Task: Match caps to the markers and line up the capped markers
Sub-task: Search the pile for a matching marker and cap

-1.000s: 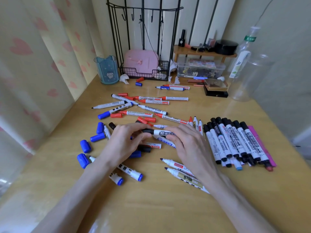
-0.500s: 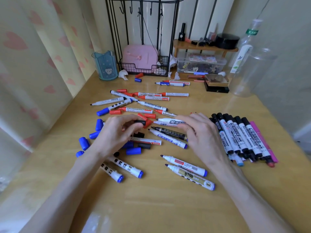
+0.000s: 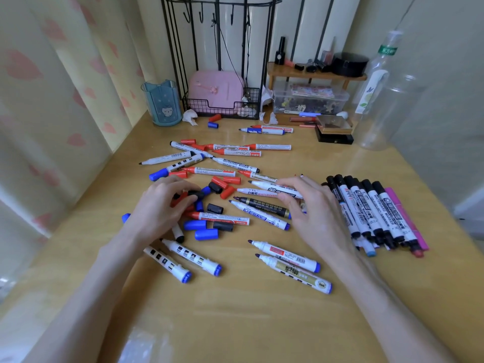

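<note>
Fingers [image 3: 178, 183] of the left hand [image 3: 159, 208] are curled inward, and together with the thumb they pinch a small black cap [image 3: 196, 194] just above the scatter of loose caps. The right hand [image 3: 311, 213] lies palm down, its fingers [image 3: 290, 182] slightly bent. The forefinger sits above and the thumb below an uncapped white marker [image 3: 269, 188], nipping its barrel, with the tip pointing left toward the black cap.

Right by the left thumb lie more loose caps: two blue caps [image 3: 195, 224], other black ones [image 3: 215, 208] and red caps [image 3: 227, 192]. An uncapped red-tipped marker [image 3: 220, 218] rests among them. Under the right hand's thumb a black-and-gold marker [image 3: 264, 205] lies slanted, beside another white marker with a blue end [image 3: 262, 214].

Nearer the person, two uncapped blue-ended markers [image 3: 285, 255] lie side by side, and two more [image 3: 193, 256] rest below the left wrist. To the right of the right hand, a row of black-capped markers [image 3: 366, 205] lies packed together, caps pointing away, with a pink marker [image 3: 406, 218] at its outer edge. Farther back a loose heap of red and blue whiteboard markers [image 3: 225, 163] is strewn across the wooden table [image 3: 235, 310].

At the back stand a blue cup [image 3: 163, 103], a black wire rack [image 3: 222, 111] holding a pink box [image 3: 216, 91], a clear storage box [image 3: 309, 99] under a small wooden shelf [image 3: 314, 72], and a clear plastic bottle [image 3: 385, 87].
</note>
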{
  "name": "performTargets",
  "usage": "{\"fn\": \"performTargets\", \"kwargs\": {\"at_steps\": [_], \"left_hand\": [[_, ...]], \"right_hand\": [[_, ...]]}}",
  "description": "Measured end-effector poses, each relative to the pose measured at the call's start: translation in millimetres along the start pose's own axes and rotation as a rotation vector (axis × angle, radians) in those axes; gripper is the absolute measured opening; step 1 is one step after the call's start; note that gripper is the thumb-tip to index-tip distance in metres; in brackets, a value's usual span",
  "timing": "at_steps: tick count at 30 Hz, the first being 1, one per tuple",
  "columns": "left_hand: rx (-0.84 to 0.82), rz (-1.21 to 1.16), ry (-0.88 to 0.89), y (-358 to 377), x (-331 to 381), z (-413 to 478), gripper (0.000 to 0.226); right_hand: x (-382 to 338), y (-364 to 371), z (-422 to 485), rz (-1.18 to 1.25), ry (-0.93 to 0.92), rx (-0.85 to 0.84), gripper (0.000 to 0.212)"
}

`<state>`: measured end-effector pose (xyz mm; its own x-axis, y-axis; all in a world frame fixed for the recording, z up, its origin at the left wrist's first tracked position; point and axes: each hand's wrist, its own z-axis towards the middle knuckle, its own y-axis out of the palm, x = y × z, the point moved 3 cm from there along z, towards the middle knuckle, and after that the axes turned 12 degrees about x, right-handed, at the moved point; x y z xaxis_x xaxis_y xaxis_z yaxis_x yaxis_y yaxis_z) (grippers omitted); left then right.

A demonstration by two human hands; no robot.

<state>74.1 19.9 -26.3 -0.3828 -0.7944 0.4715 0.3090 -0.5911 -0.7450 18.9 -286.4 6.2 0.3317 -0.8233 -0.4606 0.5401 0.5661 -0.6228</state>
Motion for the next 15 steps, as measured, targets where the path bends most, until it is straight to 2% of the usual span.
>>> {"fn": "performTargets", "kwargs": {"at_steps": [8, 11, 15], "left_hand": [[0.023, -0.048, -0.016, -2.9, 3.8, -0.5, 0.025], [-0.032, -0.137, 0.068, 1.8, 17.4, -1.4, 0.025], [-0.117, -0.039, 0.154, 13.2, 22.9, 2.0, 0.021]], "right_hand": [[1.4, 4.5, -2.5, -0.021, 0.022, -0.004, 0.019], [2.9, 7.5, -3.4, -0.017, 0.017, -0.019, 0.019], [5.4, 9.9, -4.6, -0.029, 0.034, -0.038, 0.02]]}}
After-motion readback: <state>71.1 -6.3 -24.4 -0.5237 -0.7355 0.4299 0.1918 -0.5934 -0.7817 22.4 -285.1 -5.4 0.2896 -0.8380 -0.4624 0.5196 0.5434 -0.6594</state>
